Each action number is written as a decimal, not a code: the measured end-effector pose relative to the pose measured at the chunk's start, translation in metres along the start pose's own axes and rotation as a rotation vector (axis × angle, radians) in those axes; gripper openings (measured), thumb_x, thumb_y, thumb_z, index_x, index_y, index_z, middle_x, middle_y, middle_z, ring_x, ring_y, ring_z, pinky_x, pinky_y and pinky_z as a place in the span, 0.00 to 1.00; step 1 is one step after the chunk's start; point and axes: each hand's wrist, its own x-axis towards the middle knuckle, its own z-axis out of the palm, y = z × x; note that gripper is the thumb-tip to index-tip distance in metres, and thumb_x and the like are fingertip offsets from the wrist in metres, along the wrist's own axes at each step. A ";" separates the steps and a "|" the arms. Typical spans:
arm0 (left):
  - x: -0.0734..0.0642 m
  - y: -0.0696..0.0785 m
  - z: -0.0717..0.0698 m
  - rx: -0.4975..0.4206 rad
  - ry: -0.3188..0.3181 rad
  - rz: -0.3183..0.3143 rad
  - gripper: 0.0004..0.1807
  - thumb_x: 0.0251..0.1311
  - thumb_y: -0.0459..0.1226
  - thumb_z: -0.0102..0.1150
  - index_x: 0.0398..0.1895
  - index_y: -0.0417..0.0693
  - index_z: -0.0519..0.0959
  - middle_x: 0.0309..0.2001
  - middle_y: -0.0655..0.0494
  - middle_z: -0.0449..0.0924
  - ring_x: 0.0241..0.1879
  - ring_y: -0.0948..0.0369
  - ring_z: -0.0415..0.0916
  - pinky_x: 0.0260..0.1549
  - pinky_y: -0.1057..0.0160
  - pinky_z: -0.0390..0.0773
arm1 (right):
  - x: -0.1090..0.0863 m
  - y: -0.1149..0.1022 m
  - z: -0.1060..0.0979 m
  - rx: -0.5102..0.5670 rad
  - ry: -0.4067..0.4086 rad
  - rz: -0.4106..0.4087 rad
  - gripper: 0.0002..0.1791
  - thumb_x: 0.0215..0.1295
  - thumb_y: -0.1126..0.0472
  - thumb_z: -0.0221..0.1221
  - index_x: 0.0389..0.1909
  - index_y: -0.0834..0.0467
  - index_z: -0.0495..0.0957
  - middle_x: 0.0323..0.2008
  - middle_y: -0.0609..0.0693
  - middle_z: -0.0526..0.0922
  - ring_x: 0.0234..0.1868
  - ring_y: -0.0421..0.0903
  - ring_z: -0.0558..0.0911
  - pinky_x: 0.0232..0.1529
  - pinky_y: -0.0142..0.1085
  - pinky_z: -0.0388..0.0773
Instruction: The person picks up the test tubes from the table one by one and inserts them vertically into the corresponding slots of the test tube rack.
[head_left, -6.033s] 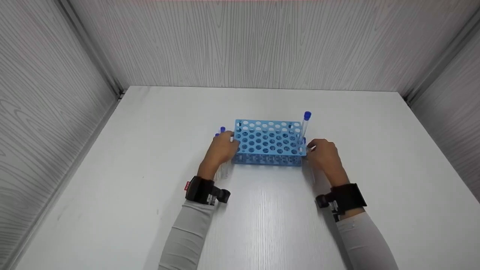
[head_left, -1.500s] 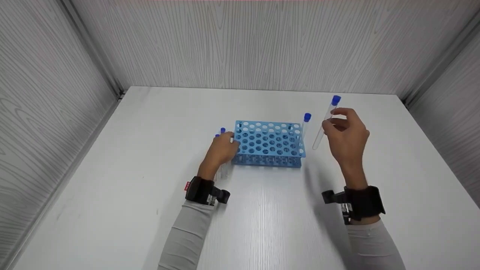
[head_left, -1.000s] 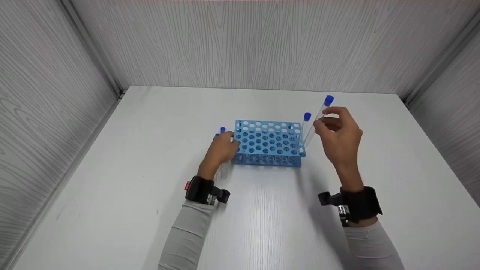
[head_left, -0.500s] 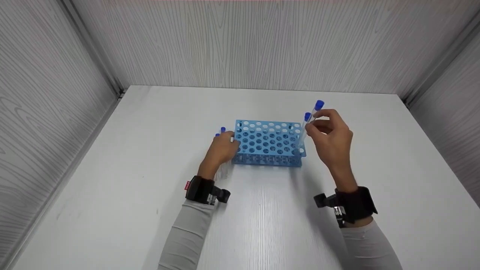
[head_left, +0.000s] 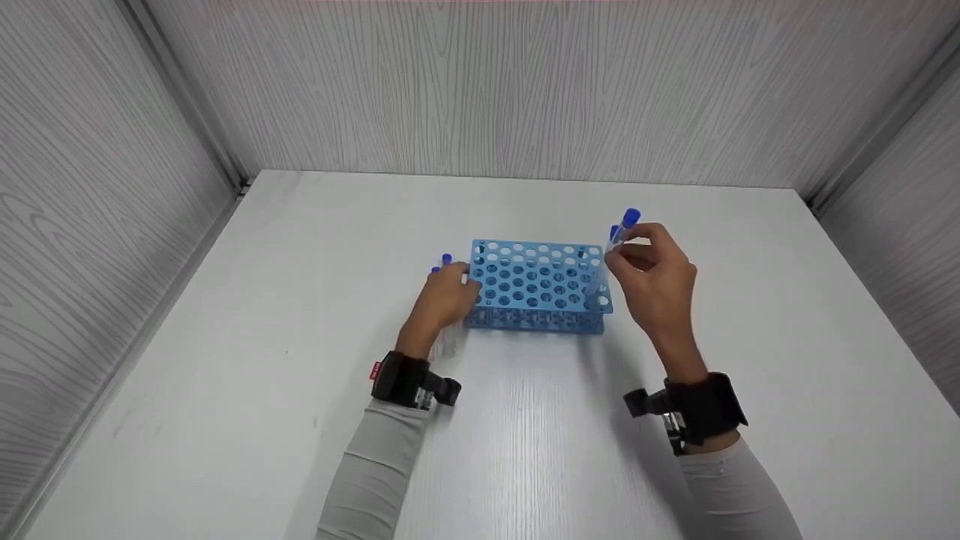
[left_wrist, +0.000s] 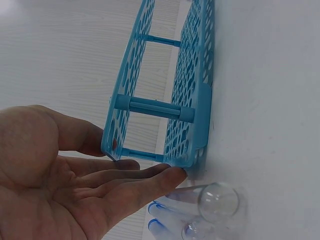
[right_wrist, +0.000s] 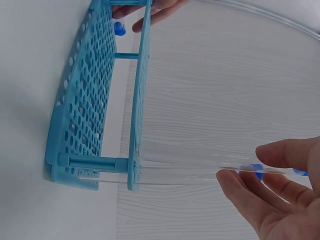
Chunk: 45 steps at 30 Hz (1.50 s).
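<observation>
A two-tier blue test tube rack [head_left: 501, 309] stands mid-table. My left hand [head_left: 444, 296] grips its left end, thumb at the upper plate and fingers along the side. Above the rack's right end, my right hand [head_left: 660, 289] pinches a clear test tube [head_left: 631, 217] with a blue cap, tilted so the cap leans right. Its lower end meets the upper plate in the right wrist view. Close behind it, another blue-capped test tube [head_left: 614, 233] sits in the rack's right end, partly hidden. More capped test tubes [left_wrist: 218, 202] lie beside the left hand, which covers part of them.
The white tabletop [head_left: 517, 442] carries the rack and loose tubes. Grey wood-grain panels rise behind it [head_left: 480, 97] and on both sides. Each wrist wears a black strap with a small camera [head_left: 448, 391].
The right hand, low at the rack's right end at first, has lifted a test tube and carried it left and slightly down to the rack. The left hand has stayed on the rack.
</observation>
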 end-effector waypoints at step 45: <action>0.001 -0.004 0.002 0.002 0.014 0.039 0.28 0.75 0.41 0.44 0.74 0.41 0.65 0.70 0.44 0.72 0.70 0.48 0.69 0.69 0.48 0.70 | -0.005 0.005 0.016 -0.205 -0.075 0.048 0.11 0.66 0.61 0.62 0.44 0.65 0.82 0.41 0.61 0.90 0.42 0.54 0.90 0.42 0.48 0.87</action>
